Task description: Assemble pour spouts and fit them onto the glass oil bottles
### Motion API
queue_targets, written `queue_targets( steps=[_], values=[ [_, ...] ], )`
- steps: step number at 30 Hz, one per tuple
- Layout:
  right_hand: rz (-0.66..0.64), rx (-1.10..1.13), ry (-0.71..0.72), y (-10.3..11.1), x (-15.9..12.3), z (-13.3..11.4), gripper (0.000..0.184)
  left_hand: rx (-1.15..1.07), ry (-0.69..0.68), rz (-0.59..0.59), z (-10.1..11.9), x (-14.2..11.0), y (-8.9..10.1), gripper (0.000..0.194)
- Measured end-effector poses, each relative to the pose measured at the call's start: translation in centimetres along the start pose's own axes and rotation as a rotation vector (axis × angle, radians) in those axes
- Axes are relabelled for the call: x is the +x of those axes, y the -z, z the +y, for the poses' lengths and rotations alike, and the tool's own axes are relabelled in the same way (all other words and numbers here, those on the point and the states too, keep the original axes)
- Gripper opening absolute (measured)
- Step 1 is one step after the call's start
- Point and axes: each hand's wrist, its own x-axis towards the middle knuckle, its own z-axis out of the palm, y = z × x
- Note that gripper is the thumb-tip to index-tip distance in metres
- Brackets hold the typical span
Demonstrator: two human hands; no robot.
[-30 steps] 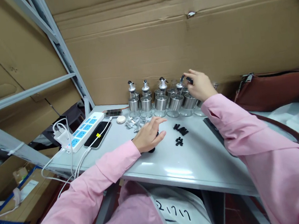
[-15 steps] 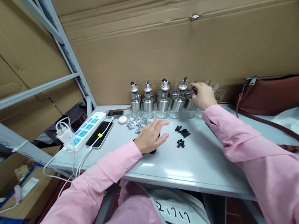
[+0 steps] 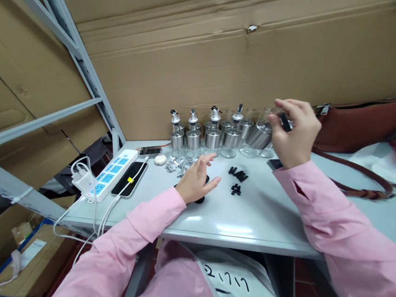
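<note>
Black and small, a piece [image 3: 285, 122] is pinched between the thumb and fingers of the right hand [image 3: 297, 132], which is raised at the right end of the row of glass bottles. Just beside the fingertips, on their left, a tilted bottle [image 3: 259, 136] with a metal sleeve is seen; whether its neck is touched by the hand cannot be told. The left hand [image 3: 197, 180] is held open and loose, with the thumb spread from the fingers, and nothing is seen gripped in it; below its palm, dark items [image 3: 200, 200] are partly covered. The held piece is thus placed well apart from the left hand, to its right and farther back. Between the two hands, on the pale table [image 3: 261, 219], two small groups are laid out: longer black pieces [image 3: 238, 173] and, nearer the front edge, shorter black pieces [image 3: 236, 189]. Silvery fittings [image 3: 179, 165] are heaped just behind the left hand. Four of the bottles are topped with metal pourers [image 3: 215, 115] bearing dark tips. At the far left a phone [image 3: 129, 179] is laid beside a white power strip [image 3: 113, 171], while a brown bag [image 3: 366, 120] is set behind the right forearm. Under the right wrist a dark flat object is mostly hidden.
</note>
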Motion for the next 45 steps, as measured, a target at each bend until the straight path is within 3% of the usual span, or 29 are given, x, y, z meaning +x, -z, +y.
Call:
queue_targets(
  steps=[4,8,12,15,22,30,35,41,45],
  values=[
    [0.010,0.222,0.116,-0.1,-1.7,-3.0,0.025,-0.066,0.068,-0.028,-0.1,0.0,-0.1,0.080],
    [-0.071,0.447,0.112,-0.1,-3.0,-5.5,0.025,-0.116,0.158,-0.133,0.2,0.2,0.2,0.091],
    [-0.088,0.570,0.104,0.4,-3.6,-6.9,0.023,-0.138,0.102,-0.230,0.7,0.4,0.5,0.093],
    [-0.154,0.603,0.109,0.3,-4.1,-7.2,0.022,-0.214,0.121,-0.252,0.9,0.4,0.5,0.093],
    [-0.298,0.679,0.111,-0.3,-5.2,-7.2,0.017,-0.244,0.317,-0.318,0.8,0.2,0.3,0.085],
    [-0.443,0.811,-0.070,-0.2,-5.0,-7.0,0.017,-0.241,0.337,-0.318,0.8,0.2,0.4,0.080],
    [-0.429,0.916,-0.198,-0.3,-5.0,-6.8,0.021,-0.216,0.324,-0.341,1.0,0.3,0.5,0.078],
    [-0.194,1.145,-0.379,-1.0,-4.4,-7.7,0.014,-0.089,0.330,-0.397,1.3,0.5,0.7,0.080],
    [-0.254,1.185,-0.388,-1.0,-3.6,-8.8,0.010,-0.086,0.335,-0.404,1.4,0.5,0.7,0.080]
  ],
)
